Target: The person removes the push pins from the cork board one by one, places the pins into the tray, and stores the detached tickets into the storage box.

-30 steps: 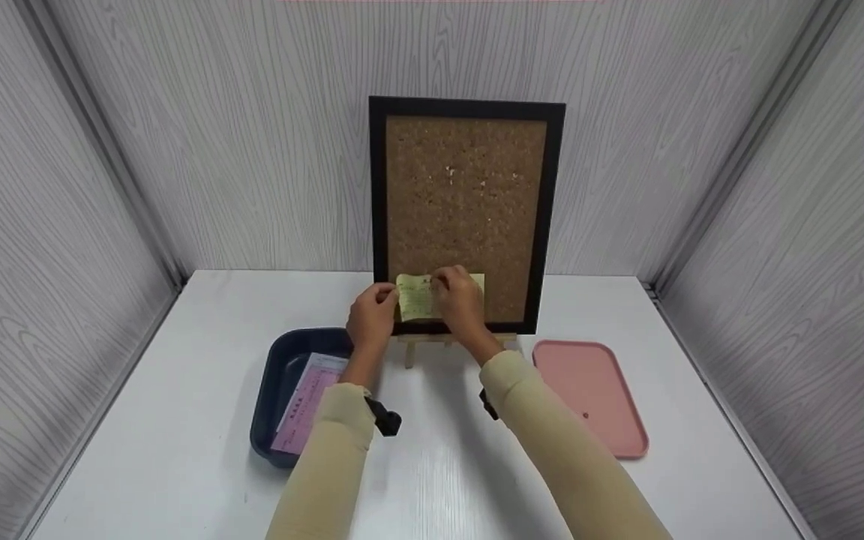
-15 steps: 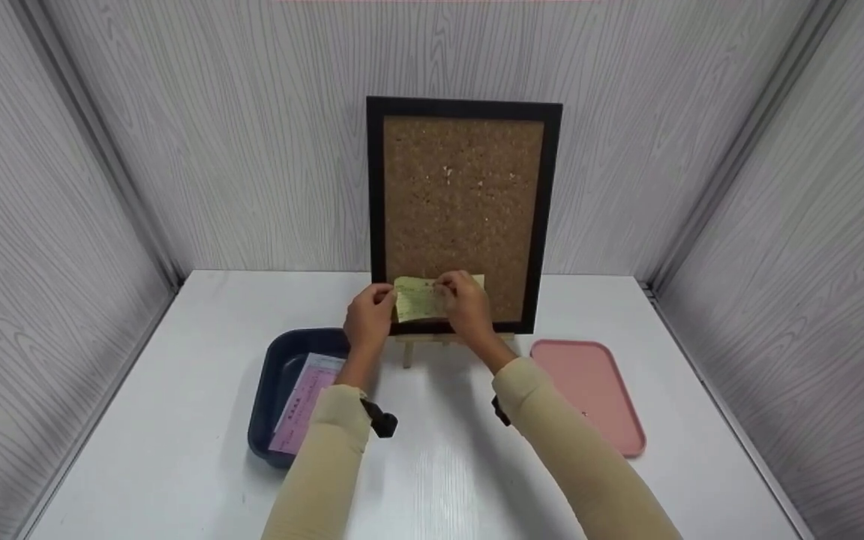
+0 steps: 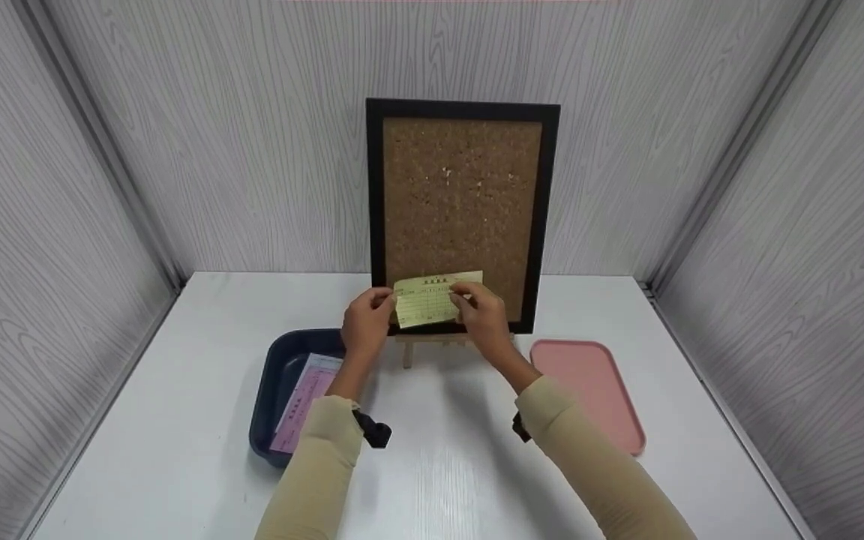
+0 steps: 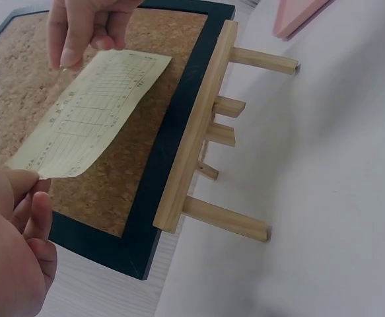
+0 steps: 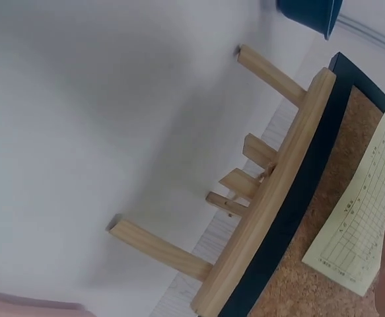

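A pale yellow printed slip of paper [image 3: 418, 306] is held in front of the lower part of a black-framed cork board [image 3: 462, 202]. My left hand [image 3: 367, 324] pinches the slip's left edge between thumb and forefinger. In the left wrist view the slip [image 4: 96, 109] stands tilted away from the cork. My right hand [image 3: 488, 319] is in front of the slip's right half, thumb and forefinger pinched together. A tiny pin-like thing [image 4: 64, 69] shows faintly at its fingertips, too blurred to make out well. The right wrist view cuts off both hands at its edge.
A wooden easel [image 3: 408, 352] supports the board on a white table [image 3: 432, 465]. At left, a dark blue bin [image 3: 263, 397] holds pink and bluish slips [image 3: 304, 401], partly behind my left forearm. A pink tray [image 3: 586, 367] lies at right, partly covered by my right sleeve.
The slip's left side has dropped and tilted, with its top edge sloping. My right hand has moved right and down from the slip's top middle; its forearm now covers more of the pink tray.
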Motion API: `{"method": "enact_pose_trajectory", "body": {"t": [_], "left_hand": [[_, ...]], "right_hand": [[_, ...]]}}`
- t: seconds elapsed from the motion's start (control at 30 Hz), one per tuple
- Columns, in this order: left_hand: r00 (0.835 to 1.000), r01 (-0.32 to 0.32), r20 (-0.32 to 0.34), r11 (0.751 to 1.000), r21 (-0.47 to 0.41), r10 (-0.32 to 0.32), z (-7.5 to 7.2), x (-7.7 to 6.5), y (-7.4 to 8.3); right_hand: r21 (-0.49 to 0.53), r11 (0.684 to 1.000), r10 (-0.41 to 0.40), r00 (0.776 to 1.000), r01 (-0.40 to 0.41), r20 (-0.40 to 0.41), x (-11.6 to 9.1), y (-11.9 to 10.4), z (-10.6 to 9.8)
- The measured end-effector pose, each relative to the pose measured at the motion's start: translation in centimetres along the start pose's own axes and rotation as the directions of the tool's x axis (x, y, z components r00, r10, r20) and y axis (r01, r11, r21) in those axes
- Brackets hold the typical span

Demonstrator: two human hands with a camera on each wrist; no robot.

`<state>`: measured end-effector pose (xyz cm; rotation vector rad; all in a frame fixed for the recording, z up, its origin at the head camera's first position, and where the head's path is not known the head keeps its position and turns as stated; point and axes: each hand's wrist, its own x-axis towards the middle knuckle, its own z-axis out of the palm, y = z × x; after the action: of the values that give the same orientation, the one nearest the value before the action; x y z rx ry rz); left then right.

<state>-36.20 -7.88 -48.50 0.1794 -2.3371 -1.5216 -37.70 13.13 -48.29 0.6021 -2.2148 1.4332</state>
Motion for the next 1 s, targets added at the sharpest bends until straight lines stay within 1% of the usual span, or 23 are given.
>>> {"method": "enact_pose_trajectory", "body": {"t": [0.2, 0.3, 0.33, 0.47, 0.57, 0.7, 0.8, 0.9, 1.0], "left_hand": [[1.000, -0.009, 0.019, 0.999, -0.049, 0.010, -1.1, -1.3, 0.4], [1.000, 0.008, 0.031, 0.998, -0.069, -0.005, -1.8, -2.0, 0.5], [0.999, 0.017, 0.035, 0.997, -0.079, -0.014, -2.1, -2.2, 0.6], [0.998, 0.040, 0.053, 0.992, -0.118, -0.034, -3.3, -3.2, 0.7], [0.998, 0.047, 0.045, 0.989, -0.141, -0.041, -4.3, -3.9, 0.6], [0.996, 0.093, 0.032, 0.980, -0.176, -0.088, -5.7, -4.7, 0.1], [0.992, 0.127, 0.040, 0.977, -0.174, -0.122, -6.9, -5.3, -0.6], [0.992, 0.128, 0.032, 0.980, -0.152, -0.125, -8.2, -5.9, -1.3], [0.992, 0.129, 0.014, 0.980, -0.153, -0.128, -9.4, -6.5, -2.1]], "right_hand": [[0.079, 0.997, 0.015, 0.999, -0.011, -0.051, -1.9, -0.5, -2.4], [0.095, 0.995, 0.046, 0.997, -0.039, -0.063, -3.0, -0.7, -3.8], [0.085, 0.995, 0.060, 0.996, -0.054, -0.070, -3.4, -0.8, -4.2], [0.077, 0.993, 0.095, 0.992, -0.089, -0.078, -5.0, -2.9, -6.2], [0.084, 0.989, 0.128, 0.988, -0.121, -0.086, -6.1, -3.9, -7.6], [0.082, 0.972, 0.231, 0.965, -0.222, -0.121, -7.3, -3.1, -9.1], [0.068, 0.955, 0.295, 0.943, -0.288, -0.155, -8.2, -2.7, -10.3], [0.051, 0.943, 0.333, 0.924, -0.330, -0.185, -8.9, -2.0, -11.3], [0.025, 0.930, 0.364, 0.909, -0.367, -0.202, -9.6, -0.5, -12.2]]}}
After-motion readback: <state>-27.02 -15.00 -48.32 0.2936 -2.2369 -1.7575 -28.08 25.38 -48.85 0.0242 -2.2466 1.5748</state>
